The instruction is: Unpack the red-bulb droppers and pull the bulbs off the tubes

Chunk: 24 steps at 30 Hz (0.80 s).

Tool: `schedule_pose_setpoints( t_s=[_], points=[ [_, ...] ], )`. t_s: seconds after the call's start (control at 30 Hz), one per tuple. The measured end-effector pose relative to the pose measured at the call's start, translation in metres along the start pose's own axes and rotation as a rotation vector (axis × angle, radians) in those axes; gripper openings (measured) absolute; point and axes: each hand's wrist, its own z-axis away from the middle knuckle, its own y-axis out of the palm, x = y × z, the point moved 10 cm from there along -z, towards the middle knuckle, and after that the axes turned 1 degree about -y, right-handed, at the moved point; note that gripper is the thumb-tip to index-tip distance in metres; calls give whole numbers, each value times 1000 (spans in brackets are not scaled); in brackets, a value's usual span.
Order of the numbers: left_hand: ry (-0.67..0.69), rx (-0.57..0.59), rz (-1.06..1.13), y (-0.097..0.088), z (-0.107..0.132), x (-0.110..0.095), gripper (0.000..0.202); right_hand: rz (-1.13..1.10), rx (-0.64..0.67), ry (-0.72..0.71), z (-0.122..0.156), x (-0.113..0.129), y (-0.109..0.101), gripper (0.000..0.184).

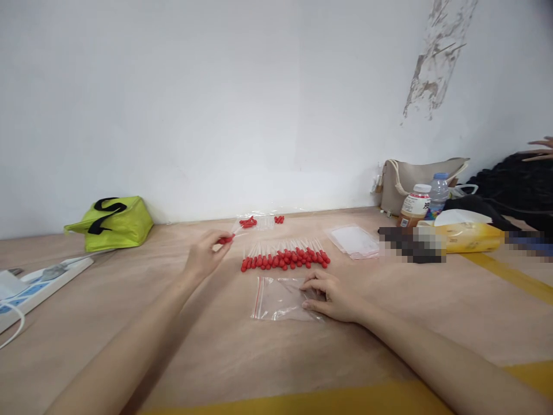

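Observation:
My left hand (205, 253) is raised left of the row, its fingers closed on red-bulbed droppers (226, 239); how many I cannot tell. A dense row of droppers (285, 258) with red bulbs and thin clear stems lies in the middle of the table, bulbs towards me. In front of it a clear zip-lock bag (276, 300) lies flat, its red-lined seal to the left. Over the bag's right end rests my right hand (330, 297), thumb and fingers apart and touching the plastic. Behind the row, more red-bulbed droppers (248, 222) lie by clear plastic near the wall.
A stack of clear bags (354, 241) lies right of the row. Farther right are bottles (415, 204), a beige bag (415, 173) and a yellow tissue pack (470, 233). A lime-green bag (116, 222) and a power strip (47, 285) are at left. Another person's hand (542, 148) shows far right.

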Motion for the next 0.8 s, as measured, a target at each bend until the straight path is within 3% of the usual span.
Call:
schedule_pose_setpoints(
  t_s=[0.13,0.27,0.4,0.57,0.8],
  points=[
    [222,168,-199,52,0,-16,20,4,1,1,0,1,0,29],
    [287,274,-287,85,7,-10,23,-8,4,-2,0,-1,1,30],
    [247,306,-238,92,12,-9,19,-13,2,-3,0,-2,2,31],
    [54,319,-50,91,13,-1,14,-10,11,-2,0,-1,1,30],
    [-136,391,139,94,15,22,26,-2,9,4,-1,-2,2,29]
  ],
)
